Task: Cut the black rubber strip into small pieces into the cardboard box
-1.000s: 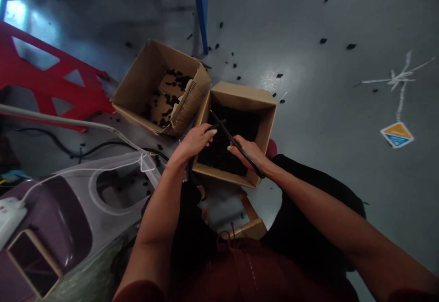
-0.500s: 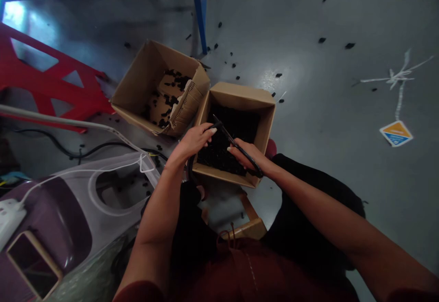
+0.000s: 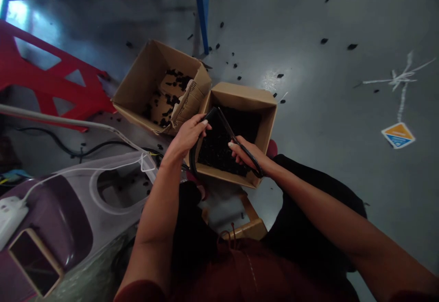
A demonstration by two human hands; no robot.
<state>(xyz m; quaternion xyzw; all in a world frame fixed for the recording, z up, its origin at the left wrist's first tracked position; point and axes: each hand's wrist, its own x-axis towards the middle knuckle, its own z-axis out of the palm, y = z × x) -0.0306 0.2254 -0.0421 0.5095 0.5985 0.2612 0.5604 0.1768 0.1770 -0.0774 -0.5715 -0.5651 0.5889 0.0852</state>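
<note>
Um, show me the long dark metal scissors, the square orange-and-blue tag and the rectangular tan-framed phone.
Scissors (image 3: 227, 126), head view: on the blade.
Tag (image 3: 398, 135), head view: middle of its face.
Phone (image 3: 34, 263), head view: on its dark screen.

Dark contents (image 3: 219, 151) of the right box (image 3: 243, 92) blur; the left edge crops a red frame (image 3: 27, 72).

Matt cardboard: left box (image 3: 135, 94), torn rough along its right edge; right box (image 3: 245, 92), smoother at its far edge. Smooth, glossy: floor (image 3: 308, 114); purple plastic piece (image 3: 65, 215), bearing a glassy-screened phone (image 3: 36, 263) toward its lower-left corner. Matt cloth: black trousers (image 3: 315, 192).
</note>
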